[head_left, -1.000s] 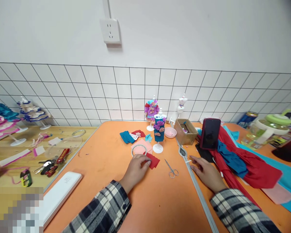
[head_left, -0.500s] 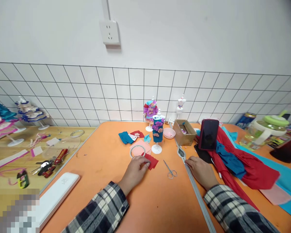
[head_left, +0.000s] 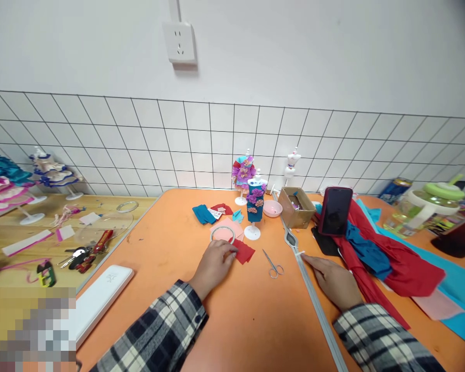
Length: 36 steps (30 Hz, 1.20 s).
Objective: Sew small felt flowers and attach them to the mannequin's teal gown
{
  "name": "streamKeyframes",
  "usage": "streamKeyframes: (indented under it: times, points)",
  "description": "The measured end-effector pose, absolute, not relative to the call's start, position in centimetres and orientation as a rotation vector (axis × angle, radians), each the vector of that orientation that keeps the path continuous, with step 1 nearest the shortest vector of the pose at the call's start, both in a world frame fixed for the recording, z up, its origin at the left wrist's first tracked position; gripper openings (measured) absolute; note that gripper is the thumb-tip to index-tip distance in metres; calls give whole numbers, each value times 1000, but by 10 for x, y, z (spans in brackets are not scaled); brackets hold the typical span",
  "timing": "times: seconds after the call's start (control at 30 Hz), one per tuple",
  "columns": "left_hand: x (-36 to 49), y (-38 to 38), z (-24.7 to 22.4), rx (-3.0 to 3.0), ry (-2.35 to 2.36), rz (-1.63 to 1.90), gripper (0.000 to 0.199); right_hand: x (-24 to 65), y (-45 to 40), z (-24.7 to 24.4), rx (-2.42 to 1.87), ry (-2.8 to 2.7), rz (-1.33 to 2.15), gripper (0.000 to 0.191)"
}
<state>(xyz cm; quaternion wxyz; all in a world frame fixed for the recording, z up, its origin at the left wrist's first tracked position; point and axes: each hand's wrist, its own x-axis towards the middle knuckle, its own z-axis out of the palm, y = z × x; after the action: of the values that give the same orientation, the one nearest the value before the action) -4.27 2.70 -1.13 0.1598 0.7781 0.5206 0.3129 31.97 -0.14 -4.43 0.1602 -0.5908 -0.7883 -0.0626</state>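
Observation:
My left hand (head_left: 216, 264) is over the orange table, its fingertips at the edge of a red cloth piece (head_left: 245, 251) and close to a clear ring (head_left: 223, 234); whether it grips anything is hard to see. My right hand (head_left: 335, 279) rests flat with extended fingers beside a grey strip (head_left: 313, 299), holding nothing. Small scissors (head_left: 273, 265) lie between the hands. Behind them stands a mini dress form in a blue dress with purple flowers (head_left: 255, 202). Pink cloth (head_left: 228, 226) lies under the ring.
A cardboard box (head_left: 296, 207), pink bowl (head_left: 272, 208) and phone (head_left: 335, 212) stand at the back. Red fabric (head_left: 414, 268) and a green-lidded jug (head_left: 422, 209) are on the right. A white case (head_left: 103, 299) and keys (head_left: 78, 256) lie left.
My right hand has moved back and to the right, off the grey strip, and its fingers are straighter. My left hand stays by the red cloth. The whole view has shifted slightly.

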Motion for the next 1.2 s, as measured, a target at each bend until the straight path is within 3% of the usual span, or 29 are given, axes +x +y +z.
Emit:
streamKeyframes:
  times: [0.2,0.57,0.7,0.97,1.2]
  points:
    - [-54,29,-13,2164,1516,914,17,315,12,-37,-1617,-2116,-148,28]
    - [-47,25,-12,2140,1483,910,17,286,50,-30,-1741,-2050,2,31]
    - [-46,25,-13,2150,1481,902,17,291,51,-34,-1850,-2050,85,23]
    - [-42,23,-13,2199,1436,881,17,304,33,-28,-1669,-2315,-270,30]
    - [-42,24,-12,2234,1434,851,17,303,21,-24,-1628,-2495,-339,31]
